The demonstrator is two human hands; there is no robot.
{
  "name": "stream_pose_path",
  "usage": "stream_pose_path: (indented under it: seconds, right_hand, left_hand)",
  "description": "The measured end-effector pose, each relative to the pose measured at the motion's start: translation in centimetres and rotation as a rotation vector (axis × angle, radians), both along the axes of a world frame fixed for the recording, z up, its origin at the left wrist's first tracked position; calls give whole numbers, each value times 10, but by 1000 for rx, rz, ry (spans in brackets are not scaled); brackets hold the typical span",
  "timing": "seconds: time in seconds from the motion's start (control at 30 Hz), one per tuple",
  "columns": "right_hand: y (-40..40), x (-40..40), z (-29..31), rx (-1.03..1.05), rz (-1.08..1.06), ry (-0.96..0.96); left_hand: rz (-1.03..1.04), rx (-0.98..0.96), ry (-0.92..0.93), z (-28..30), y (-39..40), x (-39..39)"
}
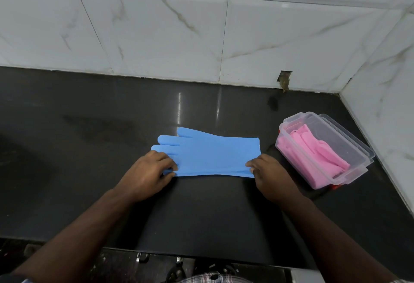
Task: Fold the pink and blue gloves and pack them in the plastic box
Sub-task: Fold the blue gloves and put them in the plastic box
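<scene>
The blue gloves (pixel 210 154) lie flat and stacked on the dark counter, fingers pointing left, cuffs to the right. My left hand (pixel 149 174) pinches the near finger end of the gloves. At the cuff end my right hand (pixel 267 174) grips the near corner. A clear plastic box (pixel 356 146) stands open at the right, its long side angled away from me. Folded pink gloves (pixel 318 153) rest inside the box.
The black counter (pixel 89 148) runs to a white marble-tiled wall (pixel 156 32) behind and another tiled wall (pixel 385 94) on the right, close to the box. A chipped hole (pixel 284 80) shows at the wall's base. The counter's front edge (pixel 201 257) is near me.
</scene>
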State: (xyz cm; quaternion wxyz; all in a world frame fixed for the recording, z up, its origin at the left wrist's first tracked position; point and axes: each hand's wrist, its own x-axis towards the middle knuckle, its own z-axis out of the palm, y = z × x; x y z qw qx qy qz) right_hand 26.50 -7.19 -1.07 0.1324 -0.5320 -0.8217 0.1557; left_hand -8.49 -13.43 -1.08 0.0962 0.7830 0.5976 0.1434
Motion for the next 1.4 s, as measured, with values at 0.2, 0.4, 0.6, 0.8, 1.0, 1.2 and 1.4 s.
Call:
stream_pose_path:
  seconds: [0.2,0.4,0.6,0.8,1.0,1.2,1.4]
  right_hand:
    - [-11,2,-2,219,21,18]
    - [-14,6,-13,117,2,-33]
    - [0,-12,5,114,-147,141]
    - [36,-64,7,103,-44,96]
    - [36,-82,-21,28,-51,-152]
    - [26,-78,-32,-33,-50,-260]
    - [29,-73,-35,-42,-87,-271]
  left_hand:
    - [15,55,-14,3,-2,1]
    - [-28,48,-15,3,-3,4]
    - [40,179,-76,12,11,20]
    - [47,204,28,12,60,57]
    - [156,-62,237,-14,73,64]
    - [204,-99,272,-31,64,66]
    - [213,-106,281,-31,63,66]
